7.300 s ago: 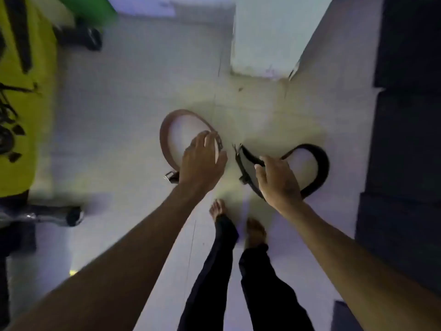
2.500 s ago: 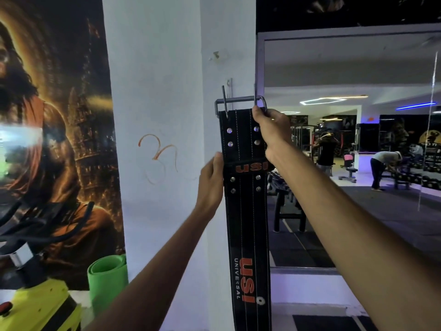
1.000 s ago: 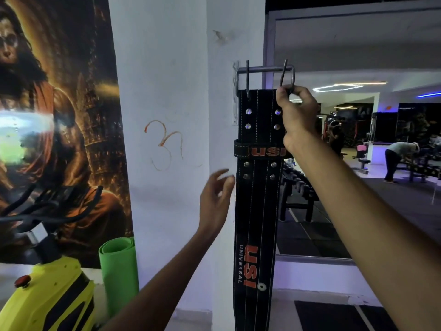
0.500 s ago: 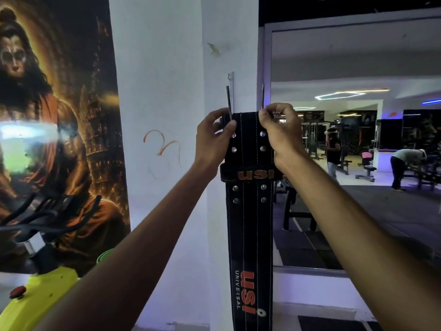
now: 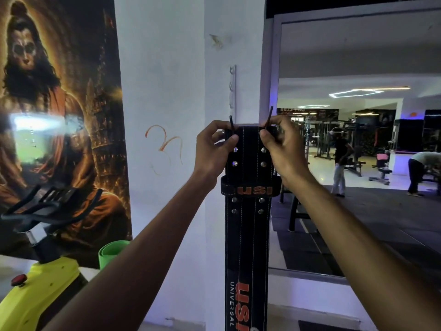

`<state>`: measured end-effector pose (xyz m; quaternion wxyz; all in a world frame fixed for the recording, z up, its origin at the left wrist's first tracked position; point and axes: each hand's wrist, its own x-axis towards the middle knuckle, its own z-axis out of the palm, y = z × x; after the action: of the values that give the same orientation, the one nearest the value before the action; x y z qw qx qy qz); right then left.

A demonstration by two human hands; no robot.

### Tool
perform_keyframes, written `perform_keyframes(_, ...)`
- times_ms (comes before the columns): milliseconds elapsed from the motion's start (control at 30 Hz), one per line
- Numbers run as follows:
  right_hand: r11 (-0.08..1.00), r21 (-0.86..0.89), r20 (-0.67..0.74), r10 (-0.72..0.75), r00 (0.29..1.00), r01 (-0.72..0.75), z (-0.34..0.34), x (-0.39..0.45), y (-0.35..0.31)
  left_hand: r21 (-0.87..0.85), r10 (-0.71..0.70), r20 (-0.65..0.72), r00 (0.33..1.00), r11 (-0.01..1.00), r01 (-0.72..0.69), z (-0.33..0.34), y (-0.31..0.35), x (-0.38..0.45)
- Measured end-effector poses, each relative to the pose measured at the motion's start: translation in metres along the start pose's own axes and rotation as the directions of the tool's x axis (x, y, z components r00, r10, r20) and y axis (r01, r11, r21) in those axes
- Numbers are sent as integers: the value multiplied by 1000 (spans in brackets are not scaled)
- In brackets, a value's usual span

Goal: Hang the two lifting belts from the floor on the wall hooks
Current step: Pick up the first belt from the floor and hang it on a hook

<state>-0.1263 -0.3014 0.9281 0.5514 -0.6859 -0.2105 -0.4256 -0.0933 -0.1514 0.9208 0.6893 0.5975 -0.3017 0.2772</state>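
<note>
A black lifting belt [image 5: 247, 235] with orange USI lettering hangs straight down in front of the white pillar [image 5: 181, 91]. My left hand [image 5: 212, 151] pinches its top left corner and my right hand [image 5: 281, 149] pinches its top right corner. Each hand's fingers are at one of the two buckle prongs [image 5: 269, 118], which stick up above the belt's top edge. A narrow metal hook rail [image 5: 232, 89] runs up the pillar just above the belt. The brown belt is out of view.
A large mirror [image 5: 358, 163] to the right reflects the gym with people and machines. A dark poster [image 5: 59, 115] covers the wall at left. Below it stand a yellow exercise bike [image 5: 35, 290] and a rolled green mat [image 5: 112, 253].
The belt's top has come down from its raised position a second ago. My left hand, then free, came up and gripped the top left corner; both hands now hold the buckle end.
</note>
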Motion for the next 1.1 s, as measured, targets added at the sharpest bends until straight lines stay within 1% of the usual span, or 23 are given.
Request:
perform_keyframes(233, 999, -36, 11, -40, 999, 40, 18, 29, 58, 1, 25, -2, 1000, 1000, -25, -4, -58, 32)
perform_keyframes(333, 996, -63, -6, -65, 998, 65, 43, 56, 103, -18, 71, -25, 997, 997, -71, -11, -106, 68)
perform_keyframes(433, 993, -66, -18, -96, 995, 94, 48, 69, 117, -18, 96, -17, 995, 995, -96, -12, -118, 84)
perform_keyframes(567, 975, -160, -12, -159, 987, 155, 72, 116, 165, -8, 128, 18, 992, 992, -128, -21, -167, 144)
perform_keyframes(667, 971, -168, -39, -178, 983, 169, 90, 148, 197, 1, 148, 29, 989, 989, -148, -26, -200, 183)
perform_keyframes(800, 967, -189, -54, -183, 982, 170, 108, 181, 236, -16, 123, 0, 992, 992, -123, -28, -238, 223)
perform_keyframes(867, 965, -196, -60, -186, 981, 172, 115, 198, 255, -16, 129, 7, 992, 992, -129, -28, -255, 241)
perform_keyframes(1100, 966, -195, -92, -192, 977, 172, 128, 243, 313, 31, 126, 12, 992, 991, -127, -20, -302, 292)
